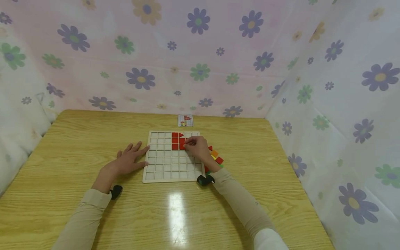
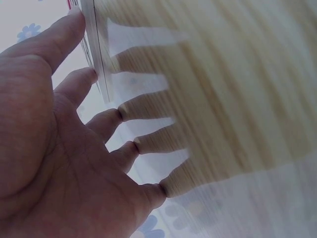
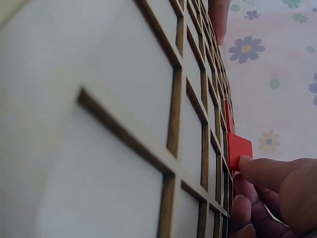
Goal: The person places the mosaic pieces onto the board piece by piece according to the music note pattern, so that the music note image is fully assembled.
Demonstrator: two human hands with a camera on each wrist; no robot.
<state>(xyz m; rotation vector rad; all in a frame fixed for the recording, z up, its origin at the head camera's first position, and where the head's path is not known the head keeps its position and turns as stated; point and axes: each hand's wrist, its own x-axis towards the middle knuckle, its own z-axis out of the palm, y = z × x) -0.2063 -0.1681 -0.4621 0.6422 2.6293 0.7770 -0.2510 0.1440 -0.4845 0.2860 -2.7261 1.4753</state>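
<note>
A wooden grid board (image 1: 167,176) with pale square cells lies on the table. My right hand (image 1: 199,149) is over its upper right part, thumb and fingers pinching a red square tile (image 3: 240,148). That tile is tilted against the grid in the right wrist view. Red square tiles (image 1: 175,141) fill cells just to the left of it, and a red triangle tile (image 1: 181,135) sits in the cell above. At the board's left edge, my left hand (image 1: 128,161) rests with fingers spread, its thumb and index fingertips at the rim.
Several loose tiles, orange (image 1: 214,153), red (image 1: 219,160), yellow and green, lie right of the board, partly hidden by my right wrist. Behind the board is a small pattern card (image 1: 185,120). Flowered cloth (image 1: 200,52) encloses the wooden table (image 1: 150,215) at the back and sides.
</note>
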